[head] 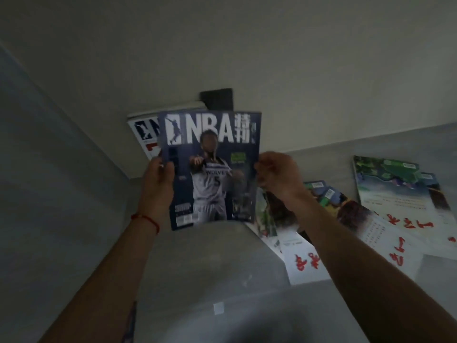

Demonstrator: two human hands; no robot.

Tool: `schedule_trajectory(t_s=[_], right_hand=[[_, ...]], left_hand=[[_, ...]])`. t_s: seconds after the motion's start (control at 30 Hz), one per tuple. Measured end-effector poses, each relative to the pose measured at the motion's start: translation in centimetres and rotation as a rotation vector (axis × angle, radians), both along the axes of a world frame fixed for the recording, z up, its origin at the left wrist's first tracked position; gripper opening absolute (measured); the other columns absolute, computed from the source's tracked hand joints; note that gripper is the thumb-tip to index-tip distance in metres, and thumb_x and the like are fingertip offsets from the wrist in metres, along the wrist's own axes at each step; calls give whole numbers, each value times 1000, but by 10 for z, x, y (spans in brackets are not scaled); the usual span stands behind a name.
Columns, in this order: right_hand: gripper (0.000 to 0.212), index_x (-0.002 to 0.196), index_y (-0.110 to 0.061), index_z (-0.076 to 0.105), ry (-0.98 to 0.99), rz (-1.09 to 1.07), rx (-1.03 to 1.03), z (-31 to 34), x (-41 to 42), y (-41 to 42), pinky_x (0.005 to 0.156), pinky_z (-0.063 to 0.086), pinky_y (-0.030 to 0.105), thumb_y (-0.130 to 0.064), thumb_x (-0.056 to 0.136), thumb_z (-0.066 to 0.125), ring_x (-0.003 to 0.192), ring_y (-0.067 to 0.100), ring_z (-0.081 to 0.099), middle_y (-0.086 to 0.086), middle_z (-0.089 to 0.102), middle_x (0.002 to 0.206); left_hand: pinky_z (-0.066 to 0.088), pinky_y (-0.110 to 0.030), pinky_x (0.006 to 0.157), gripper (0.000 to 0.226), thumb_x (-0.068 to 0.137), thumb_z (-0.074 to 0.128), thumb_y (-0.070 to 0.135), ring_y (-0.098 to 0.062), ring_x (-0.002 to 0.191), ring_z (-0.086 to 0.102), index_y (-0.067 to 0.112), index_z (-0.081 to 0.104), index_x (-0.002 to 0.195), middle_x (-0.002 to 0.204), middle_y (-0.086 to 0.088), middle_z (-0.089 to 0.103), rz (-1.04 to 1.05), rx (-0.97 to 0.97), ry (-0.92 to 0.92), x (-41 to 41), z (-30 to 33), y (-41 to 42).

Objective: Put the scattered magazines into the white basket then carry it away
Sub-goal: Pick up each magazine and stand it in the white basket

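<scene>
I hold a dark blue NBA magazine [212, 169] upright in front of me, its cover showing a basketball player. My left hand [158, 177] grips its left edge and my right hand [277, 177] pinches its right edge. A second NBA magazine [144, 131] with a white cover sticks out behind it at the upper left; whether a hand holds it I cannot tell. Several more magazines lie scattered to the right: one with a green landscape cover [395, 186] and one with red calligraphy [311, 263]. No white basket can be made out in this dim view.
The scattered magazines rest on a grey surface [371, 149] against a pale wall. A dark rectangle [217, 97] sits behind the held magazine. A grey panel [49, 169] runs along the left. A pale grey rounded shape [210, 268] fills the space below my hands.
</scene>
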State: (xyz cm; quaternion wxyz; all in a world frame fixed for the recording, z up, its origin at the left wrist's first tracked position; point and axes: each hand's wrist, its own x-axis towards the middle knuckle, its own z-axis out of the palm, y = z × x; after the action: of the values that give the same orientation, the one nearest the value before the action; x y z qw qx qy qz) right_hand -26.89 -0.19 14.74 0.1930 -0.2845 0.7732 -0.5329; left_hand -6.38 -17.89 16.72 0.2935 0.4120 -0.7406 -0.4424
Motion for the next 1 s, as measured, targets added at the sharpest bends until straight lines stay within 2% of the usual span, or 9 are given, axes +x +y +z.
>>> schedule_trajectory(t_s=[0.1,0.2,0.27,0.5,0.63,0.7,0.8,0.9,1.0], right_hand=[[11,84,-27,72,217,-33,-29,28,1,-58,74,61,36,-23,85,62,69,-10,68,-10,73,76],[15,92,-20,74,245,-25,-70,36,9,-99,79,62,42,-15,89,61,79,11,74,-1,78,86],[16,94,-17,74,282,-46,-59,31,13,-118,80,61,44,-12,89,60,81,21,74,2,77,88],[21,80,-25,76,176,-103,35,-14,10,-158,63,47,11,-9,86,64,68,10,67,-6,71,73],[21,88,-20,82,95,-140,78,-33,6,-168,71,45,13,-7,84,67,64,0,62,-5,74,76],[21,91,-18,82,72,-137,120,-42,5,-170,75,46,17,-6,84,66,70,8,64,1,78,86],[18,97,-18,80,6,-147,129,-53,4,-170,73,50,20,-15,84,68,79,15,67,2,78,92],[35,109,-23,75,-87,-55,88,-58,6,-169,87,59,40,-23,75,68,92,16,71,-8,76,95],[70,140,-25,52,-154,83,101,-64,7,-165,106,49,51,-28,73,71,130,24,56,4,62,139]], left_hand=[[37,-30,62,36,101,48,31,-18,60,42,13,39,71,68,-19,44,100,-161,-50,11,21,-56],[56,-42,82,28,96,54,38,-32,81,65,15,57,80,89,-17,67,174,-39,-16,17,22,-100],[56,-52,92,21,95,58,35,-36,96,69,24,61,78,103,-18,71,214,43,15,17,15,-117],[53,-56,96,32,91,68,22,-23,87,63,32,59,62,75,3,65,273,308,107,17,-30,-142],[50,-51,101,32,91,68,19,-19,96,61,34,65,64,80,6,66,290,424,157,14,-54,-148],[51,-46,103,10,91,68,21,-21,105,64,26,75,86,96,0,71,274,446,185,11,-62,-149],[50,-35,103,34,91,70,24,-20,110,64,9,68,122,118,-4,68,257,468,194,7,-73,-154],[49,-29,89,11,90,65,15,-16,87,60,15,72,82,86,-1,67,227,421,100,2,-77,-159],[43,-20,65,26,89,56,4,-13,70,50,14,52,65,66,3,53,173,366,-40,-3,-79,-162]])
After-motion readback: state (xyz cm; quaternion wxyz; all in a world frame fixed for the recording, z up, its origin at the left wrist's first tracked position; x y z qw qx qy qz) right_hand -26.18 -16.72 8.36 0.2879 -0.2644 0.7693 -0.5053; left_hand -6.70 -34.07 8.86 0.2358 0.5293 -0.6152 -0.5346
